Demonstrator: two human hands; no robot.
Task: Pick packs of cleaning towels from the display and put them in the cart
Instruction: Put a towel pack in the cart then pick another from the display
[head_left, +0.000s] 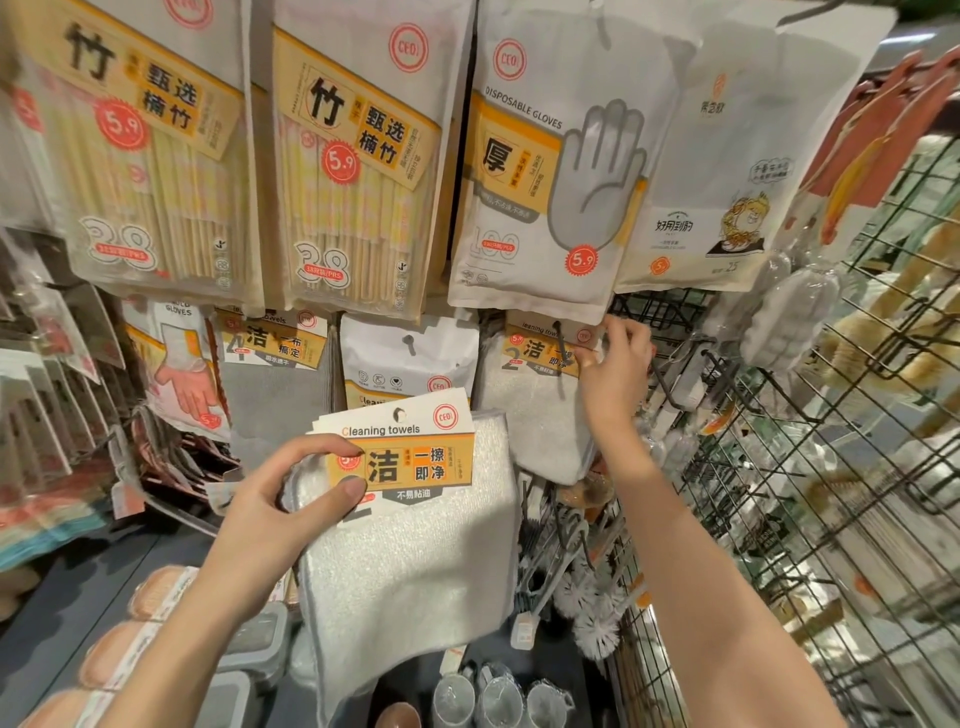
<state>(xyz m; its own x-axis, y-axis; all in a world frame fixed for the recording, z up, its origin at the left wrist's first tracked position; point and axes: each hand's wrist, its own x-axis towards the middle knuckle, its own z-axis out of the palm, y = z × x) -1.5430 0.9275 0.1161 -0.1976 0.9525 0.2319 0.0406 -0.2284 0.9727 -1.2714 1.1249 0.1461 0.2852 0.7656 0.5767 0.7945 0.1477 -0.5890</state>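
Note:
My left hand (283, 501) grips a pack of white cleaning towels (415, 551) by its orange-and-white header card, holding it in front of the display. My right hand (615, 374) reaches up to a second white towel pack (535, 410) that hangs on a hook at the right of the lower row, fingers pinching the right corner of its card. A grey towel pack (275, 384) and a white pouch (410, 358) hang to the left of it. No cart is clearly in view.
Above hang chopstick packs (353, 171) and a disposable gloves pack (550, 171). A black wire rack (831, 467) with brushes stands at the right. Bottle brushes (587, 597), cups and lidded containers (254, 644) lie on the shelf below.

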